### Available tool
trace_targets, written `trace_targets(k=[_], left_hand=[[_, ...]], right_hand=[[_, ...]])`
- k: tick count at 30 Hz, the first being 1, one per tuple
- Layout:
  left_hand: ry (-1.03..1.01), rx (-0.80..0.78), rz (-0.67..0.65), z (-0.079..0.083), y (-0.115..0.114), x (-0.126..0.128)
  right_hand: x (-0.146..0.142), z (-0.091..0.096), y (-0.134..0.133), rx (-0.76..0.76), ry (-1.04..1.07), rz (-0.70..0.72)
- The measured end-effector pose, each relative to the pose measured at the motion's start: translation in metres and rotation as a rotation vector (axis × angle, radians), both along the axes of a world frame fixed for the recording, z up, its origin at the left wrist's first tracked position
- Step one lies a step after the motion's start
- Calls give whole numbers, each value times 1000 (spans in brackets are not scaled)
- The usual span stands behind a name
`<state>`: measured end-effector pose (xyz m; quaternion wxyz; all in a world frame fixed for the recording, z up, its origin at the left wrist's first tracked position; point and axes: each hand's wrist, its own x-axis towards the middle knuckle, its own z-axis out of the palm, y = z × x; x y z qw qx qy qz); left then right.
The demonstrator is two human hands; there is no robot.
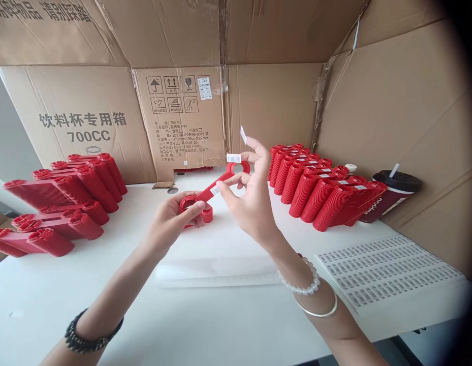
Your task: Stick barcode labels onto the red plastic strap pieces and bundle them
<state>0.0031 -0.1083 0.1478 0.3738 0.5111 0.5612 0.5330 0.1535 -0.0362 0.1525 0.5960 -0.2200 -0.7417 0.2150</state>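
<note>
A red plastic piece (208, 193) with a ring at each end slants up to the right over the table. My left hand (178, 212) grips its lower ring, thumb on top and fingers beneath. My right hand (254, 195) is at the piece's upper half, its thumb tip against a small white barcode label (215, 190) on the flat bar. A second label (233, 158) clings to a raised fingertip, and a third label (243, 134) to the topmost one. Below the piece, a red stack (207, 213) shows partly behind my left fingers.
Stacks of red pieces stand at left (94, 180) and, with labels on top, at right (308, 183). A lidded cup with a straw (396, 190) is beside them. Barcode label sheets (391, 269) lie at right front. Cardboard walls (274, 107) surround the back; white sheeting (220, 272) lies centrally.
</note>
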Motion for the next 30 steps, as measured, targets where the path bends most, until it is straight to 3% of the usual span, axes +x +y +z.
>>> trace_targets(k=[23,27,30], left_hand=[[-15,8,-19,1,-2,3],[-12,17,-19,1,-3,5],[8,42,-10,1,-4,6]], right_hand=[[-8,-4,2,12,69,-18],[-12,-9,2,57,40,-36],[-17,-12,2,179,-20,-102]])
